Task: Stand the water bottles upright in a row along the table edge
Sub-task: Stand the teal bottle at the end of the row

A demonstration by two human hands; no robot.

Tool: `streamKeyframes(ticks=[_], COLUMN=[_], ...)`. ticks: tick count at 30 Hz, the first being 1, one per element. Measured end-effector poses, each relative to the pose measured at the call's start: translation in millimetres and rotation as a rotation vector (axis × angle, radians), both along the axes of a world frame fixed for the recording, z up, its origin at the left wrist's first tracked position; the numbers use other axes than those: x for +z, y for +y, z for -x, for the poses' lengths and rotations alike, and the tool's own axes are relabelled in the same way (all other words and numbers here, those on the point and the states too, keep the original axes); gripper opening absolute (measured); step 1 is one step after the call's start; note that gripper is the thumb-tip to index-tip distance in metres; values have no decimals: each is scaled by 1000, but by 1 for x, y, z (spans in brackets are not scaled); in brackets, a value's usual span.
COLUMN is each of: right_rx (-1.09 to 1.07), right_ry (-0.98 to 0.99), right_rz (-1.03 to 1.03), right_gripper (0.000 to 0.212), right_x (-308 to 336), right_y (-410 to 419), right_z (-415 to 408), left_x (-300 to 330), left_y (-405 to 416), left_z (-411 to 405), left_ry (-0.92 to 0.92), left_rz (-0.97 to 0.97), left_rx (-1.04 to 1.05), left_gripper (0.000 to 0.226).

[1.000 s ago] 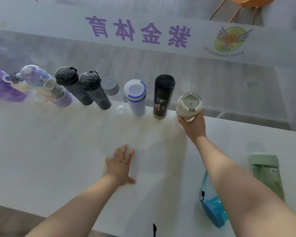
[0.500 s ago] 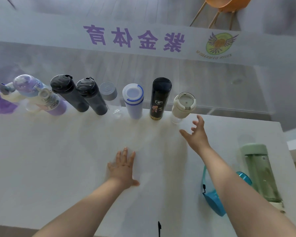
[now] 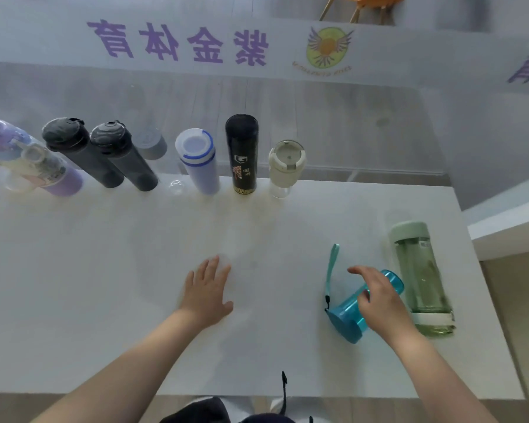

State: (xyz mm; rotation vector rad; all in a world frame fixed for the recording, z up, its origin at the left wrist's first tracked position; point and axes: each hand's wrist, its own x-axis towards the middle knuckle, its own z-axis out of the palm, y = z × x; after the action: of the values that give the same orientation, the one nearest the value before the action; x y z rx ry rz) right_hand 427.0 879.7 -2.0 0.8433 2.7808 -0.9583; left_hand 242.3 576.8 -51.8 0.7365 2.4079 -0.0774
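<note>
Several bottles stand upright along the far edge of the white table (image 3: 104,285): a purple one (image 3: 55,175), two dark grey ones (image 3: 83,151) (image 3: 126,157), a clear one with a grey cap (image 3: 153,145), a white and blue one (image 3: 199,160), a black one (image 3: 243,154) and a cream-lidded clear one (image 3: 286,166). A blue bottle (image 3: 348,312) with a strap lies on its side at the right. Beside it lies a green bottle (image 3: 422,276). My right hand (image 3: 376,297) hovers over the blue bottle, fingers spread. My left hand (image 3: 208,288) rests flat on the table.
A glass wall with purple lettering (image 3: 177,41) rises just behind the far table edge. The table's right edge (image 3: 477,270) runs close to the green bottle. An orange chair (image 3: 370,4) shows beyond the glass.
My right hand let go of the cream-lidded bottle, left it upright in the row, and drew back right to the blue bottle. The left hand stayed flat.
</note>
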Motion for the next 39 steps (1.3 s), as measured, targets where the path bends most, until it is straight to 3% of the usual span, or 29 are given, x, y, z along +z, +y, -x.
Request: streamKeyframes(ticks=[9, 16, 22, 28, 35, 39], right_rx=[489, 600, 588, 517, 303, 200], right_ry=[-182, -161, -163, -95, 200, 276], right_rz=[-315, -507, -543, -435, -86, 106], right_gripper=[76, 86, 75, 62, 68, 70], right_x=[-9, -21, -24, -22, -17, -21], right_y=[40, 40, 40, 50, 58, 56], right_z=[-55, -56, -49, -41, -47, -54], left_x=[-4, -11, -19, -14, -8, -4], left_y=[72, 89, 93, 101, 109, 112], left_z=[-80, -101, -110, -109, -109, -108], left_ry=[-62, -34, 28, -8, -70, -74], left_rz=[-120, -30, 7, 70, 104, 102], left_rx=[57, 106, 127, 159, 219, 229], left_gripper=[95, 116, 120, 127, 129, 130])
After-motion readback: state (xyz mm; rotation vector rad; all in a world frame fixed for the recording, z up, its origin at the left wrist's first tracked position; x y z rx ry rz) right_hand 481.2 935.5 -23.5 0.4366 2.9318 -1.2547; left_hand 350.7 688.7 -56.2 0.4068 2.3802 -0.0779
